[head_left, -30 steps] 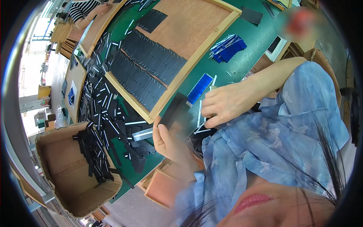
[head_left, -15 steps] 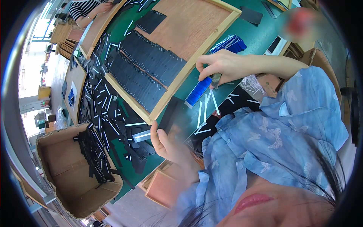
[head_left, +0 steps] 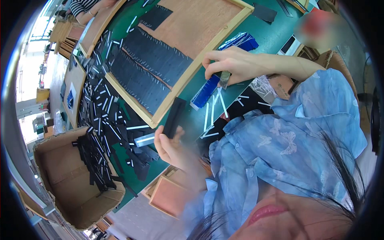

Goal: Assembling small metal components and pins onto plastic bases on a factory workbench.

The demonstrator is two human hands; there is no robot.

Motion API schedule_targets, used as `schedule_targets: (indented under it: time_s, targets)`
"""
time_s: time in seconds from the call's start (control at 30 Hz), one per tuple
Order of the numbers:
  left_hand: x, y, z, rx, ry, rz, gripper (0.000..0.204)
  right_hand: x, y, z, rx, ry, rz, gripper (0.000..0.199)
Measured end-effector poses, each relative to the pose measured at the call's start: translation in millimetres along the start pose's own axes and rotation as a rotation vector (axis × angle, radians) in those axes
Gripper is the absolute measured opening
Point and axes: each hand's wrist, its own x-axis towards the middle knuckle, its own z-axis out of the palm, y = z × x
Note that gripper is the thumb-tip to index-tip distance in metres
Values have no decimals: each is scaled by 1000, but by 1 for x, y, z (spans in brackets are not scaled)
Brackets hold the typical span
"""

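My left hand (head_left: 170, 147) is closed around the lower end of a flat black strip (head_left: 175, 116), held up beside the near corner of a wooden-framed tray (head_left: 150, 119). Rows of black pieces (head_left: 148, 68) with small white ends lie in that tray. My right hand (head_left: 232, 66) is curled, fingertips down, over a long stack of blue strips (head_left: 206, 92) on the green table. A small grey-green piece (head_left: 225, 79) shows beneath its fingers; what they pinch is partly hidden. Thin white sticks (head_left: 213, 110) lie just below that hand.
A cardboard box (head_left: 66, 172) with black strips stands at the lower left. Loose black and white strips (head_left: 104, 104) cover the table beside the tray. A clear bag of white sticks (head_left: 264, 86) lies at the right. Another person's arm (head_left: 90, 14) shows at the upper left.
My left hand has raised and turned the black strip, so more of it shows. My right hand stays over the blue strips, shifted slightly. The whole view has moved a little.
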Motion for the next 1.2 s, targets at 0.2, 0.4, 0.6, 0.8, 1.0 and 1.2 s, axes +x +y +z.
schedule_targets:
  time_s: [0.2, 0.4, 0.6, 0.8, 1.0, 1.2]
  targets:
    - [13, -15, -10, 42, 21, -3, 46, 3, -15, -11, -211, 115, -296, 32]
    - [4, -20, 15, -159, -155, -170, 61, 9, -41, -15, 54, 90, -107, 39]
    - [-4, -7, 25, -125, -229, -152, 67, 9, -41, -18, 83, 114, -73, 41]
    - [-2, -11, 24, -118, -243, -137, 69, 11, -38, -16, 80, 138, -103, 41]
    - [-5, -10, 24, -89, -246, -120, 68, 12, -40, -16, 92, 141, -96, 43]
    - [-7, -12, 25, -56, -292, -65, 51, 13, -45, -17, 137, 126, -94, 42]
